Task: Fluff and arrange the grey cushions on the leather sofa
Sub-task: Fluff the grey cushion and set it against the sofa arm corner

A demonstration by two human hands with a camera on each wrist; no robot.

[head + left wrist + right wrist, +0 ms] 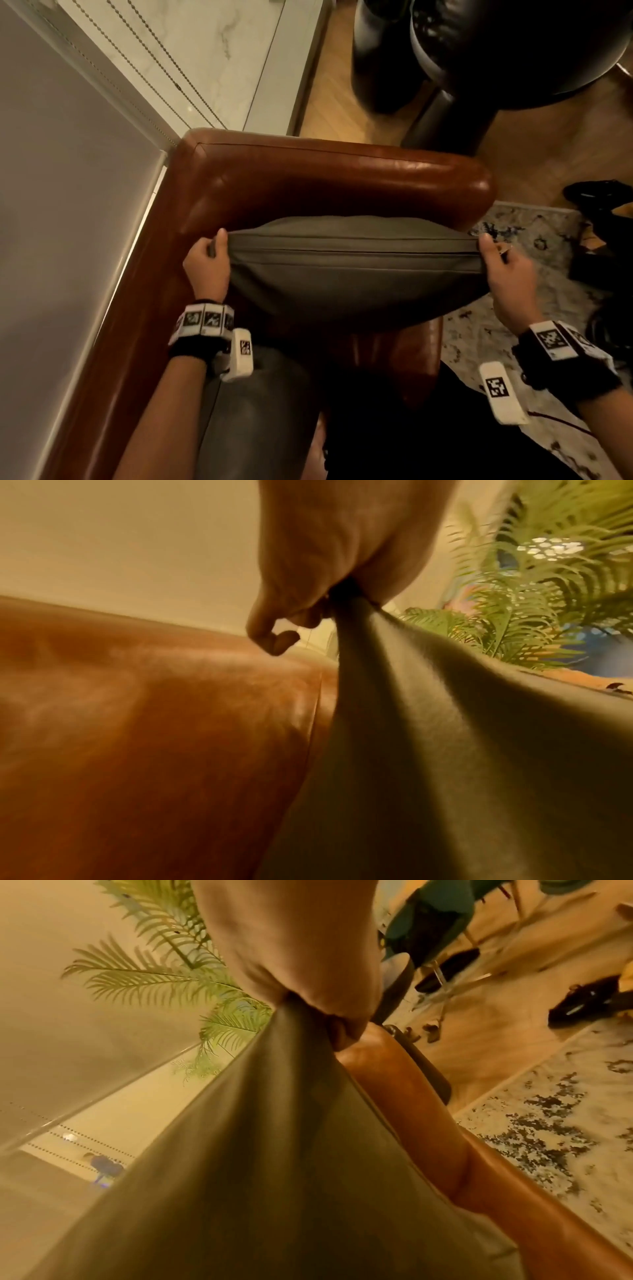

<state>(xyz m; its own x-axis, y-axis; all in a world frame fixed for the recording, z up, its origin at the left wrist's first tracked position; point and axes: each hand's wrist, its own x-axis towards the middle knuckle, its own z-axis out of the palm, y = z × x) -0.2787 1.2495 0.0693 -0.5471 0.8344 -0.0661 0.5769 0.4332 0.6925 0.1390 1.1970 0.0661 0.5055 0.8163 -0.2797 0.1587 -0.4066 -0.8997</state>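
A grey cushion [352,270] is held up over the corner of the brown leather sofa [308,178], just in front of its armrest, zip seam facing up. My left hand [209,260] pinches the cushion's left top corner, and my right hand [503,270] pinches its right top corner. The left wrist view shows the grey cushion fabric [428,737] drawn tight from the left hand [329,593] with the leather [154,710] beside it. In the right wrist view the cushion [274,1150] hangs from the right hand [308,996]. A second grey cushion [253,411] lies on the seat below my left wrist.
A pale wall [61,205] and a blind with bead chains [144,68] run behind the sofa. Dark round furniture [496,51] stands on the wooden floor past the armrest. A patterned rug [534,308] and dark items [603,219] lie at the right. A fern-like plant [531,582] stands nearby.
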